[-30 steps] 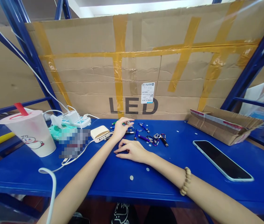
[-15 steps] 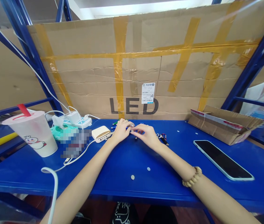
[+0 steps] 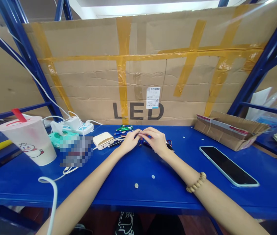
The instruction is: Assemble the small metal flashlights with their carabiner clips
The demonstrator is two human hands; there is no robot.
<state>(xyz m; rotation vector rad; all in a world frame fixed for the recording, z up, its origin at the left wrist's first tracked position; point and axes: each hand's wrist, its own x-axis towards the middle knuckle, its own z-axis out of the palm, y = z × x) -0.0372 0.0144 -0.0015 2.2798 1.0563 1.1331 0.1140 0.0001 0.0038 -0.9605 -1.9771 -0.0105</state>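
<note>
My left hand (image 3: 130, 143) and my right hand (image 3: 156, 140) meet fingertip to fingertip above the back half of the blue tabletop. Both are pinched closed around something small and dark that the fingers mostly hide. Just behind my left hand lie several slim green pieces (image 3: 125, 128) and blue ones (image 3: 121, 133), pen-like in shape. To its left are slim black pieces (image 3: 115, 144). A short blue piece (image 3: 141, 143) lies below the fingertips. Dark pieces (image 3: 169, 145) show partly from behind my right hand.
On the left stand a white cup (image 3: 34, 143) with a red straw, a green tissue pack (image 3: 63, 138), a power strip (image 3: 85, 128) with cables and a cream power bank (image 3: 103, 141). A phone (image 3: 228, 165) and an open cardboard box (image 3: 228, 130) lie right. Cardboard (image 3: 91, 81) walls the back.
The fingertips of both hands have come closer together, and my left hand has drawn back from the green and blue pieces, which now show more. The camera view has shifted slightly.
</note>
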